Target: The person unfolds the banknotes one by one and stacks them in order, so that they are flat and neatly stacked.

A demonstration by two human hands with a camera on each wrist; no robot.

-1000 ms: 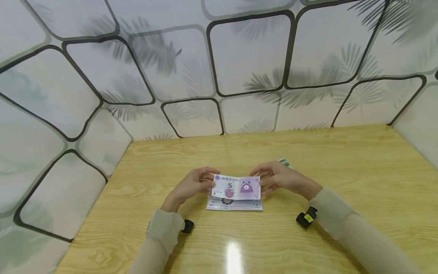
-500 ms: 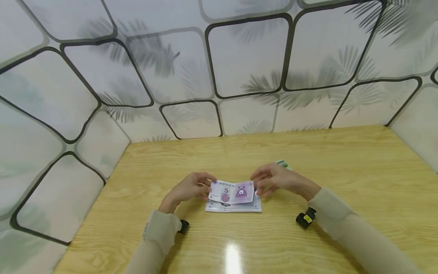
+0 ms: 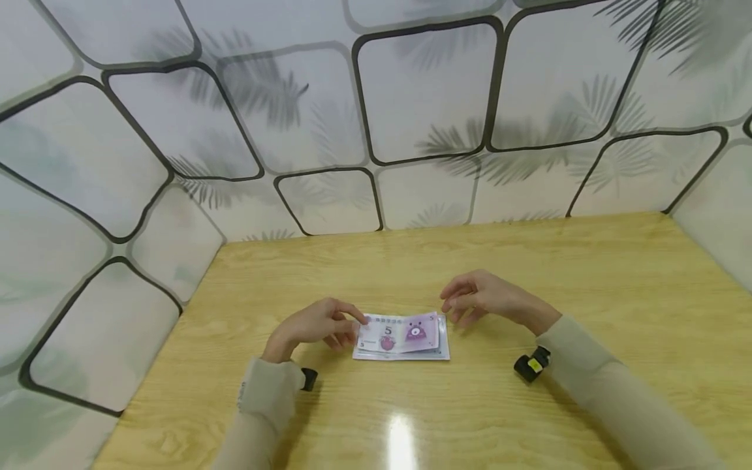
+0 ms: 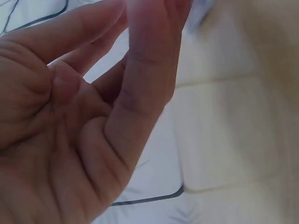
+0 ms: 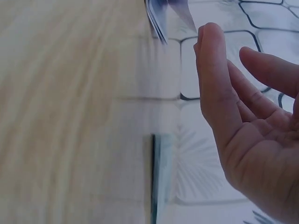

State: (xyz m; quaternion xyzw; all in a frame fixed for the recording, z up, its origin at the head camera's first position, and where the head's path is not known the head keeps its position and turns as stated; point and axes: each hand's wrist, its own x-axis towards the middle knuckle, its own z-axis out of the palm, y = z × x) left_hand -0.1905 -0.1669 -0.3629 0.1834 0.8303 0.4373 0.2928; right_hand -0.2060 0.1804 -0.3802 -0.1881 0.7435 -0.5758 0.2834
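Note:
A purple play banknote [image 3: 388, 334] marked 5 lies on a small stack of larger pale notes [image 3: 443, 347] in the head view. My left hand [image 3: 320, 324] touches the purple note's upper left corner with an outstretched index finger; the fingertips run out of the left wrist view. Just off the stack's right end hovers my right hand [image 3: 487, 301], fingers loosely bent and holding nothing. In the right wrist view, the stack's edge [image 5: 156, 21] and the lifted end of the purple note [image 5: 182, 11] show beyond its fingertips.
A thin greenish stack of notes [image 5: 160, 177] lies below my right hand in the right wrist view; the head view does not show it. The wooden table [image 3: 529, 418] meets a patterned backdrop [image 3: 429, 196] behind and at the left.
The purple note has come down and left onto the pale stack. My right hand has let go of it and drawn away rightward. My left hand has moved left, its index finger now outstretched.

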